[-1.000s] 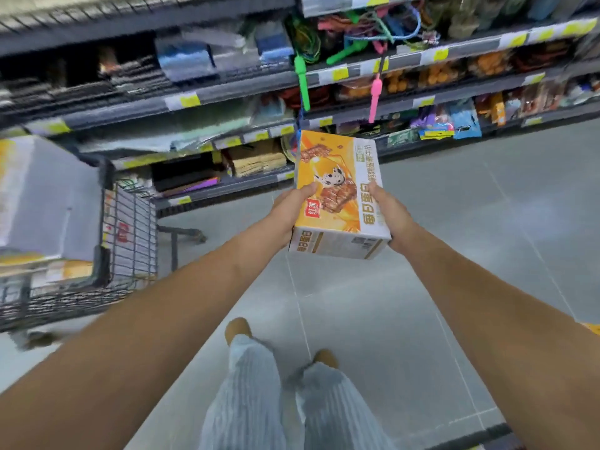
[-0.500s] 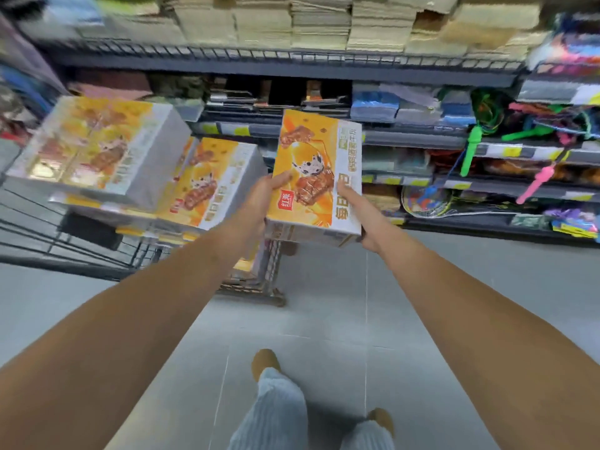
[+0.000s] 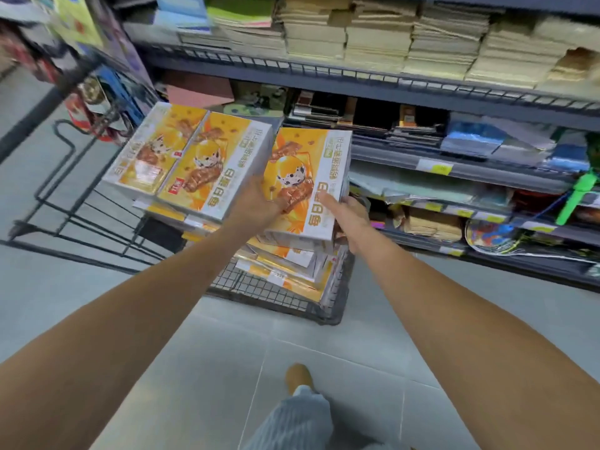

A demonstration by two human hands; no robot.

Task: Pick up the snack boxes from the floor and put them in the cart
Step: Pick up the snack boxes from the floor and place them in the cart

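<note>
Snack box (image 3: 309, 172) between left grip (image 3: 256, 203), right grip (image 3: 350, 216); seemingly over cart (image 3: 259, 289)

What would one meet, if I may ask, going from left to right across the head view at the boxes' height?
Cart frame → far-left snack box → second snack box → left hand → held snack box → right hand → green toy.

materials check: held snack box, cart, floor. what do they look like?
The snack box looks like printed cardboard with a glossy finish, possibly film-wrapped: it has crisp folded edges and glare on its face. The cart is probably dark-coated metal wire, going by its thin grid and tube frame. The floor is large grey tiles with a dull sheen and visible joint lines.
</note>
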